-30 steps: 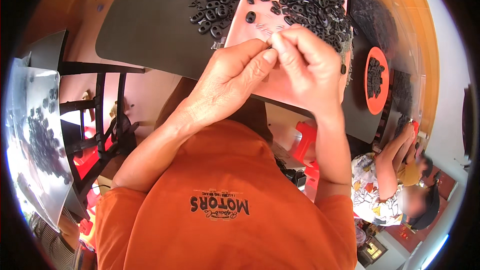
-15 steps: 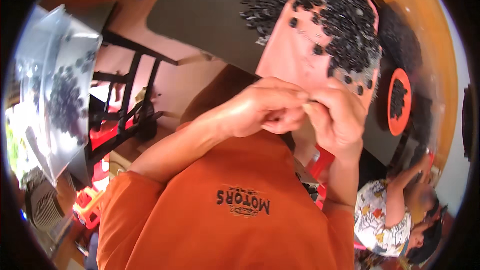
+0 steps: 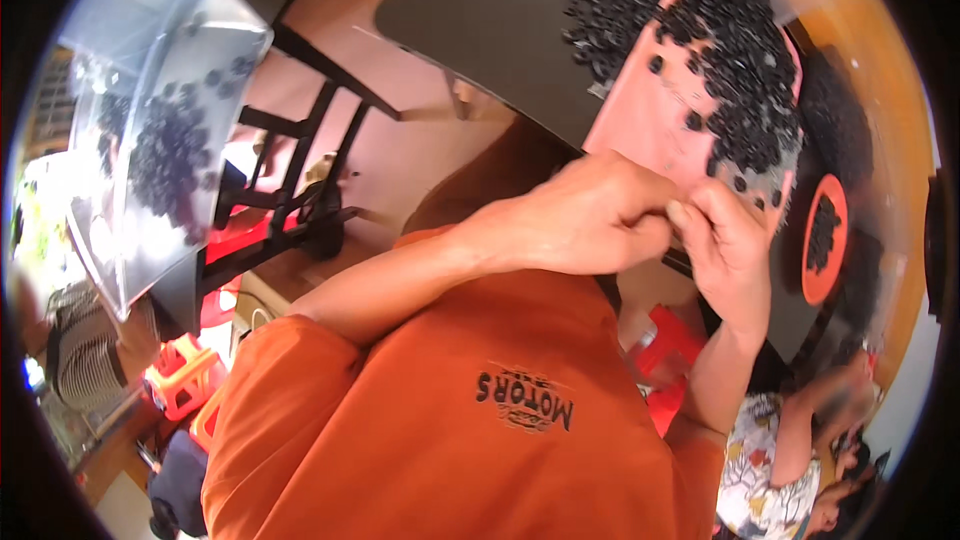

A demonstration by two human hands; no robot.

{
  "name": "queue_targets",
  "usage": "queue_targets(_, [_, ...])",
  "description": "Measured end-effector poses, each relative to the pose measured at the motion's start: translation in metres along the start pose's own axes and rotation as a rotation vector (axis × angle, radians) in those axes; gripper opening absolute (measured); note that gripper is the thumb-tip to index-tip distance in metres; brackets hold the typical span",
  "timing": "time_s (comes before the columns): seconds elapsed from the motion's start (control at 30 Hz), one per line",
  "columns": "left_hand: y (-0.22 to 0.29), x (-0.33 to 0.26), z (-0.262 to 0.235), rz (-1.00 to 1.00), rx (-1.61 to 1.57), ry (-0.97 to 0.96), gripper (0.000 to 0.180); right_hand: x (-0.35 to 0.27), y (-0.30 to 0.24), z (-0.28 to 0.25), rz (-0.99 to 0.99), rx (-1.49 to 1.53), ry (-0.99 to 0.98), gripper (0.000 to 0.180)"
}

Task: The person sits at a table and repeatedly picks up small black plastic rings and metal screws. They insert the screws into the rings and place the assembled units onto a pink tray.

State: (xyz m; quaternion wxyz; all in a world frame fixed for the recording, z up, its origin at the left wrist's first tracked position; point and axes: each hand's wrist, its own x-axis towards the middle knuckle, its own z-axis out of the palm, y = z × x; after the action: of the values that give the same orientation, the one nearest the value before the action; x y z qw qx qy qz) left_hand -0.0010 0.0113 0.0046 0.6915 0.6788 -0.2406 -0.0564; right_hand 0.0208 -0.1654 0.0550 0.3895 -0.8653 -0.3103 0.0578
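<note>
My left hand (image 3: 612, 215) and my right hand (image 3: 728, 245) come together in front of my orange shirt, fingertips touching. Both are closed in a pinch. Whatever sits between the fingertips is too small and covered to make out. Just beyond them lies a pink tray or sheet (image 3: 632, 110), partly covered by a heap of small black round pieces (image 3: 745, 100). A few single black pieces lie apart from the heap on the pink surface. More of these pieces (image 3: 610, 0) spread over the dark tabletop (image 3: 470, 20) on the far side.
An orange-red dish (image 3: 815, 285) with black pieces stands at the right. On the left is a clear plastic container or bag (image 3: 165, 140) with dark pieces, near a black metal frame (image 3: 320, 110). Another person in a patterned top (image 3: 765, 470) sits at the lower right.
The view has shifted, so the table and heap appear farther right. My fingertips remain pressed together; a dark speck that showed between them earlier is now hidden.
</note>
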Motion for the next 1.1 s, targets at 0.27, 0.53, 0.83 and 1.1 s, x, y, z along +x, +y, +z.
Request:
queue_targets(0.27, [-0.004, 0.012, -0.011, -0.197, -0.043, 0.003, 0.017, 0.033, 0.035, -0.031, 0.071, -0.156, -0.011, 0.005])
queue_targets(0.53, [-0.014, 0.032, -0.012, -0.146, -0.013, 0.075, 0.019, 0.092, 0.084, -0.026, -0.079, -0.561, -0.035, 0.01])
queue_targets(0.83, [-0.023, 0.031, -0.014, -0.191, -0.037, 0.086, 0.018, 0.109, 0.081, -0.021, -0.145, -0.795, -0.199, 0.008])
queue_targets(1.1, [-0.021, 0.029, -0.015, -0.243, -0.12, 0.126, 0.021, 0.092, 0.063, -0.035, 0.08, -0.271, -0.117, 0.007])
